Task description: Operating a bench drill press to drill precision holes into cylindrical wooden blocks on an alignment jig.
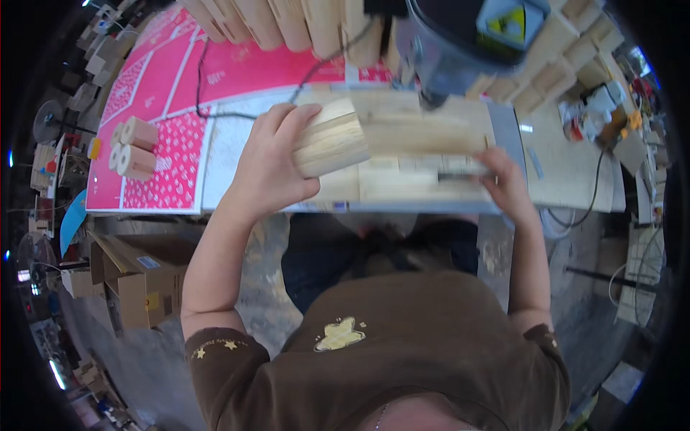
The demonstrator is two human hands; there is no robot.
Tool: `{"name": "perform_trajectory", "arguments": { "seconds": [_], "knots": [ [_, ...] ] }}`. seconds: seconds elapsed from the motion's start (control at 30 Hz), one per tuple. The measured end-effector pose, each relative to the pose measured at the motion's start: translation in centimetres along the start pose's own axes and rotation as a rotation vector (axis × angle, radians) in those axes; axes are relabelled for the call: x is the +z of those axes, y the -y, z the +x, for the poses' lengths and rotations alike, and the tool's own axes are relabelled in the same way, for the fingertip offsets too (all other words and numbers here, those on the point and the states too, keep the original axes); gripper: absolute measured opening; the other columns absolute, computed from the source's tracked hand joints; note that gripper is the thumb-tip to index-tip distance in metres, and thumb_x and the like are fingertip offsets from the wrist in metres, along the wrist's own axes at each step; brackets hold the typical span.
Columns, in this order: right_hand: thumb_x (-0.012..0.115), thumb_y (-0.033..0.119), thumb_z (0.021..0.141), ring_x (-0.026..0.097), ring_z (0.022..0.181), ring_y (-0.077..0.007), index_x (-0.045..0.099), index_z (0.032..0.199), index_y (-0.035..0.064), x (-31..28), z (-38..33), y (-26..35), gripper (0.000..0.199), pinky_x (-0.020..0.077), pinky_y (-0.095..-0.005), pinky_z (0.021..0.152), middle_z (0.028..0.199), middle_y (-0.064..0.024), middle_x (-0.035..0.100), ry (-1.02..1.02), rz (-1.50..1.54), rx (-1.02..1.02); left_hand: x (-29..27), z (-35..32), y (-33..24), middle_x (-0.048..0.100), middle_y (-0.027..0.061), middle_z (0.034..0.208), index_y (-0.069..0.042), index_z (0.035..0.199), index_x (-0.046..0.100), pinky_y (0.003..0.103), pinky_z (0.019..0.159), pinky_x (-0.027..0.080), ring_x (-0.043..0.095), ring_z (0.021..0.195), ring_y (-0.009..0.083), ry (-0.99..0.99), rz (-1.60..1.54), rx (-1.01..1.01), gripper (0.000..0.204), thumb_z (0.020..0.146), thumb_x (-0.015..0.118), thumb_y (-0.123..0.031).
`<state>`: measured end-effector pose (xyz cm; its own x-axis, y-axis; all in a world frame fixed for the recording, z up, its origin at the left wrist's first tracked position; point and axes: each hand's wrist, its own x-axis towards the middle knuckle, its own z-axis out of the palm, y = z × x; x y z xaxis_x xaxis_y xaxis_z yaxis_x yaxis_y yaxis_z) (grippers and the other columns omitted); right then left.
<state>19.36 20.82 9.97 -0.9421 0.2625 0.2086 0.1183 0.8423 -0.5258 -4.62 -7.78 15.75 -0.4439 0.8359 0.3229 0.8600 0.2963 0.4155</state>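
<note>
left hand (269, 169) wraps the wooden block (332, 140), long axis running rightward; right hand (507, 183) presses flat, fingers extended, on the wooden jig (424, 154)

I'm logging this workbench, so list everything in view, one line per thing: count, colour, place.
Wooden block: one, pale, rounded end, held at bench centre.
Wooden jig board: one, pale, under the block.
Machine head: one, grey-black with a yellow sticker, above the board.
Short wooden cylinders: about four, pale with pinkish ends, left on the pink sheet.
Stacked wooden pieces: many, pale, along the far edge.
Black cable: one, across the pink sheet.
Cardboard boxes: a few, brown, floor at left.
Left hand: grips the wooden block.
Right hand: rests on the board's right edge.
</note>
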Motion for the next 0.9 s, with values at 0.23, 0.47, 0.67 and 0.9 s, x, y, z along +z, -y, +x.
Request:
{"name": "perform_trajectory", "arguments": {
  "seconds": [0.23, 0.47, 0.67, 0.9],
  "knots": [
    [0.066, 0.001, 0.076, 0.056, 0.091, -0.0281, 0.06, 0.102, 0.0016, 0.5, 1.5, -1.1, 0.027, 0.0449, -0.0329, 0.081, 0.092, -0.0113, 0.059, 0.021, 0.202, -0.006, 5.4, -2.0, -2.8, 0.051, 0.0146, 0.112, -0.01, 0.12, 0.051, 0.041, 0.089, 0.044, 0.048, 0.101, 0.0364, 0.178, 0.043, 0.005, 0.073, 0.049, 0.069, -0.008],
    [0.065, 0.0, 0.077, 0.056, 0.092, -0.0207, 0.061, 0.103, 0.002, 0.2, 1.0, -1.2, 0.026, 0.0435, -0.0298, 0.085, 0.095, -0.0068, 0.06, 0.061, 0.19, 0.052, 6.0, -1.1, -2.8, 0.05, 0.0157, 0.118, -0.008, 0.122, 0.051, 0.04, 0.095, 0.042, 0.046, 0.11, 0.0357, 0.221, -0.009, -0.039, 0.074, 0.05, 0.068, -0.007],
    [0.066, 0.0, 0.076, 0.056, 0.092, -0.0213, 0.06, 0.103, 0.0015, -0.4, 0.8, -1.2, 0.028, 0.0437, -0.0303, 0.084, 0.094, -0.0074, 0.059, 0.081, 0.191, 0.03, 7.2, -0.5, -2.2, 0.048, 0.0154, 0.12, -0.008, 0.123, 0.051, 0.038, 0.096, 0.041, 0.047, 0.113, 0.0348, 0.268, -0.197, -0.014, 0.075, 0.05, 0.069, -0.008],
    [0.068, 0.0, 0.072, 0.056, 0.09, -0.0274, 0.06, 0.103, 0.0013, 0.8, 1.5, -0.8, 0.032, 0.0448, -0.0337, 0.082, 0.096, -0.0095, 0.059, -0.004, 0.039, -0.089, 12.9, -0.6, -4.8, 0.046, 0.0192, 0.12, -0.005, 0.119, 0.053, 0.04, 0.098, 0.04, 0.046, 0.111, 0.0361, -0.11, -0.549, -0.047, 0.073, 0.052, 0.081, -0.011]
  ]
}}
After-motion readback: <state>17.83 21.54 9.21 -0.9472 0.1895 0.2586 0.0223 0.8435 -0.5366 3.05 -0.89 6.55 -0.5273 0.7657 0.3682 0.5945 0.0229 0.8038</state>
